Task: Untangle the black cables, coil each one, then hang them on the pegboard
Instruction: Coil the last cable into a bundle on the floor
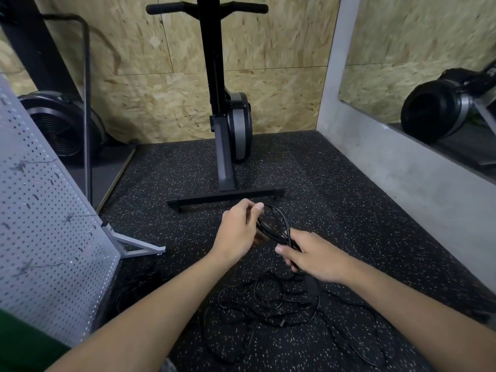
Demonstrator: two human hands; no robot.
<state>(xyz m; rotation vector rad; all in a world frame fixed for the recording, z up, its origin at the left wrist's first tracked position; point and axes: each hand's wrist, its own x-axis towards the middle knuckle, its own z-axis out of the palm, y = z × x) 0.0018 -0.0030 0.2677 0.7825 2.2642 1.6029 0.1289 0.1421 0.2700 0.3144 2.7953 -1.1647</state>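
Both forearms extended toward frame centre. The left hand (239, 232) curled its fingers round the upper end of a looped black cable (279, 224); the right hand (314, 257) gripped its lower end. The tangled cables (268, 304) lay on the floor (349, 197) at lower centre, and the pegboard (40, 210) stood at left.

The bare left forearm (150, 304) and right forearm (402, 304) reach from the near edge and converge toward the middle. The left grip (239, 232) lies farther out, with the back of the hand turned left, the thumb on top and the fingers curled round a looped bundle of black cables (279, 224). The right grip (314, 256) sits just nearer and to the right, knuckles up, its fingers curled down over the same bundle. A green sleeve (16, 342) shows at near left.
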